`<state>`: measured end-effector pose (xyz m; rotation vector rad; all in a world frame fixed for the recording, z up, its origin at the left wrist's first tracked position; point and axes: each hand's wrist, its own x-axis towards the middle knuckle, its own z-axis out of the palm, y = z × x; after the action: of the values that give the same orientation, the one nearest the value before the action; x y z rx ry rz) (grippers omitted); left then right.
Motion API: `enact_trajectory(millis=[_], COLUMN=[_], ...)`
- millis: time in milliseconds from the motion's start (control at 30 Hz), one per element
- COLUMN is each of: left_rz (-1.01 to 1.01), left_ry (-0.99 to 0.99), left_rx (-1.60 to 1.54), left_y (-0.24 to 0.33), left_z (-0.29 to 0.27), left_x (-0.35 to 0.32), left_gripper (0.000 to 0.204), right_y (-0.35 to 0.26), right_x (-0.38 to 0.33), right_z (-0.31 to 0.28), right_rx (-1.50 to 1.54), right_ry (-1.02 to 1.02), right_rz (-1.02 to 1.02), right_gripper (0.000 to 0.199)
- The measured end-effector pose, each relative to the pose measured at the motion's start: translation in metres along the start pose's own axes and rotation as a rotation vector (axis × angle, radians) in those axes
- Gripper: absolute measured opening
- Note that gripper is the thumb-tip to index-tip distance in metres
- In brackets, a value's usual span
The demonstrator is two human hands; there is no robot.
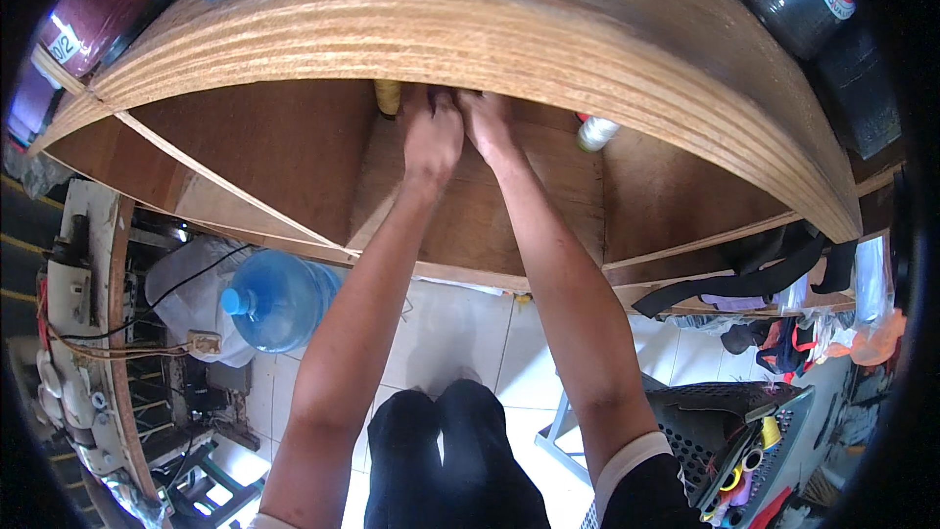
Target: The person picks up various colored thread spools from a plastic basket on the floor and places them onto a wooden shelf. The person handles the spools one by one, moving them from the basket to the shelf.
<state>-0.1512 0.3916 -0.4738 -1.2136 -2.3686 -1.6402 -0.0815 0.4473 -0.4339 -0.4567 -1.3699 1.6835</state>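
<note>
Both my arms reach into a wooden shelf compartment. My left hand is closed, its fingers curled and partly hidden by the shelf's upper board. Close beside it, my right hand is also curled, its fingertips hidden behind the same edge. A little dark material shows between the hands, too covered to name. Left of my left hand, a yellow thread spool stands near the compartment's side wall. To the right of my right hand is a white thread spool with some red behind it.
The thick shelf board runs over my hands, with dark thread cones on top. A wooden divider stands left. Below are a blue water bottle, black straps and a dark crate holding spools.
</note>
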Motion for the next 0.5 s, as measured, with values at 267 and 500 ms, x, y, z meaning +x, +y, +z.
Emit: enact_trajectory(millis=[267, 500], left_rz=[0.009, -0.067], left_ry=[-0.132, -0.281], left_rx=[0.002, -0.021], left_y=[0.004, 0.026], left_z=[-0.002, -0.016], left_x=[-0.004, -0.013], left_gripper=[0.043, 0.044], right_y=[0.002, 0.065], right_x=[0.009, 0.023], right_z=[0.001, -0.040], right_rx=[0.035, -0.109], right_ry=[0.065, -0.049], right_rz=[0.030, -0.025], right_gripper=[0.041, 0.045])
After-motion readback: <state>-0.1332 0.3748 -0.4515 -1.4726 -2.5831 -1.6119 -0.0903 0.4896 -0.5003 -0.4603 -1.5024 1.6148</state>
